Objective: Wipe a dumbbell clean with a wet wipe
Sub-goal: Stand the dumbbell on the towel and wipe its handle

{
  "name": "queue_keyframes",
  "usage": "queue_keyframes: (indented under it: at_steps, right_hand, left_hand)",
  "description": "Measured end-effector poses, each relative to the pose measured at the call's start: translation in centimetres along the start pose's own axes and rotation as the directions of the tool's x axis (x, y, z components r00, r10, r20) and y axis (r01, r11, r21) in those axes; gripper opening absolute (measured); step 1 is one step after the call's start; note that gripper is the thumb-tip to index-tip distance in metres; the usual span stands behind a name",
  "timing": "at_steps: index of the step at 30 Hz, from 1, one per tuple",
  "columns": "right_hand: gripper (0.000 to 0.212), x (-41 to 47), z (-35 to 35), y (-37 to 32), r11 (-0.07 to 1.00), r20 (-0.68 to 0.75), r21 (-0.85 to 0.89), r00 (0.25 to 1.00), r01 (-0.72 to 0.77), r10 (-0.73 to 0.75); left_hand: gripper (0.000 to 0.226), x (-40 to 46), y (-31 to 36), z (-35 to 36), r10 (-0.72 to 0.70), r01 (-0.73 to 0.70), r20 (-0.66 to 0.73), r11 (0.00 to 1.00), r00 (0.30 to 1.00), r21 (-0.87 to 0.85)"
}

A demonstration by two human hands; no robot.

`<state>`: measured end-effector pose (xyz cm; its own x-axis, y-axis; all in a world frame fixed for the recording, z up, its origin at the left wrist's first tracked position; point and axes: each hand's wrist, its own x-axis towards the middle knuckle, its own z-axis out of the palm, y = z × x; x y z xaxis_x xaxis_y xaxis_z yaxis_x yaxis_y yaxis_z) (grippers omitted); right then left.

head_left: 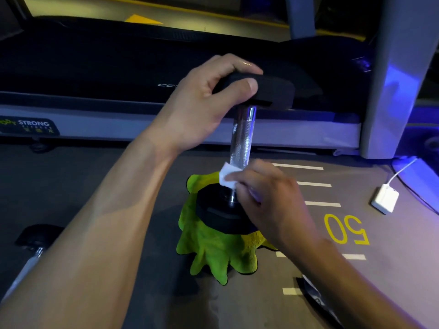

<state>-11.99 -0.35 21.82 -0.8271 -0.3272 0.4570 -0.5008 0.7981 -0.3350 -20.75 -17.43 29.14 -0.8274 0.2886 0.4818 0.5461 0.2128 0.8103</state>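
At the near left edge of the floor (71, 186) lies a second dumbbell (31, 248), only partly in view. Just right of the middle, a green cloth (213, 257) is spread on the floor, and the dumbbell (241, 138) stands upright on it, lower head on the cloth, chrome handle rising to the upper head. The right hand (268, 198) reaches in from the near right, fingers curled, pinching a white wipe (227, 175) against the bottom of the handle, just above the lower head. Beside that hand, white dashes and a yellow "50" (345, 230) are painted on the floor. Further right lies a white charger (384, 198) with its cable running toward the far right. Above, the left hand (202, 103) grips the dumbbell's upper head, thumb on the near face and fingers over the top. Behind stands a treadmill (142, 67), along the far edge of the floor.
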Motion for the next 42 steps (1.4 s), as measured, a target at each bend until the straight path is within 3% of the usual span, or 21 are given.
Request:
queue_keyframes:
  at_steps: [2,3,5,7,9,11,13,14,18,20,23,25,29,34,38,42]
  right_hand:
    - [0.023,0.4,-0.7,0.3,0.998,0.062,0.067,0.998,-0.003,-0.001]
    - [0.023,1.3,-1.1,0.3,0.998,0.019,0.060,1.000,0.013,-0.014]
    - [0.023,3.1,-2.0,0.2,0.999,-0.185,0.029,0.983,0.015,-0.010]
    - [0.023,3.6,-2.6,-0.1,0.998,-0.402,0.037,0.913,-0.055,0.066]
    - [0.022,2.4,-2.5,-0.2,0.994,-0.517,0.045,0.849,-0.100,0.108]
    - [0.022,1.1,-1.9,0.1,0.998,-0.415,0.038,0.907,-0.059,0.069]
    - [0.024,0.5,-1.0,0.3,0.996,-0.126,0.091,0.992,-0.022,0.034]
    - [0.026,0.2,-0.6,0.4,0.993,-0.021,0.118,0.999,-0.028,0.031]
    - [0.024,-0.7,-0.2,0.0,0.995,0.079,0.088,0.996,-0.039,0.032]
    - [0.022,0.4,-0.4,-0.3,0.998,0.052,0.061,0.999,-0.011,0.008]
    - [0.017,4.1,-1.0,0.0,0.999,-0.200,-0.038,0.979,0.039,-0.046]
    - [0.015,4.6,-0.7,-0.1,0.998,-0.295,-0.059,0.955,0.015,-0.032]
    - [0.018,1.2,0.9,-0.8,0.998,-0.137,-0.056,0.990,-0.030,0.023]
    - [0.014,5.0,-0.8,-0.3,0.993,-0.296,-0.117,0.954,0.016,-0.050]
    - [0.032,1.2,0.3,-1.1,0.982,-0.233,-0.185,0.973,-0.041,-0.004]
    - [0.021,2.6,-0.6,-0.6,0.989,-0.311,-0.150,0.950,-0.013,-0.035]
  left_hand:
    - [0.030,-0.1,-0.1,0.0,0.001,-0.001,-0.011,1.000,1.000,0.001]
    - [0.030,-0.1,0.0,0.0,0.003,-0.003,-0.011,1.000,1.000,0.003]
    - [0.029,-0.1,0.1,0.1,-0.001,0.001,-0.004,1.000,1.000,0.005]
    - [0.029,-0.1,0.1,0.1,0.002,-0.002,-0.003,1.000,1.000,0.010]
    - [0.030,-0.1,-0.1,0.0,0.005,-0.005,-0.013,1.000,1.000,0.022]
    - [0.030,-0.2,-0.1,0.0,0.007,-0.007,-0.020,1.000,1.000,0.023]
    - [0.030,-0.1,-0.1,0.1,0.007,-0.007,-0.015,1.000,1.000,0.014]
    - [0.030,-0.1,0.0,0.1,0.006,-0.006,-0.011,1.000,1.000,0.006]
    - [0.030,0.0,-0.1,0.1,-0.007,0.007,-0.010,1.000,1.000,-0.015]
    - [0.029,0.0,-0.2,0.2,-0.007,0.006,-0.030,1.000,1.000,-0.028]
    - [0.020,0.1,-0.1,0.5,-0.022,0.019,-0.037,0.998,0.999,-0.064]
    - [0.021,0.3,0.0,0.4,-0.033,0.032,-0.026,0.997,0.999,-0.069]
    - [0.029,0.3,-0.2,0.4,-0.039,0.036,-0.041,0.996,0.998,-0.077]
    - [0.025,0.3,0.1,0.4,-0.077,0.072,-0.030,0.989,0.997,-0.127]
    - [0.024,0.4,-0.1,0.4,-0.066,0.061,-0.035,0.992,0.997,-0.115]
    - [0.023,0.2,0.1,0.5,-0.058,0.054,-0.036,0.994,0.998,-0.096]
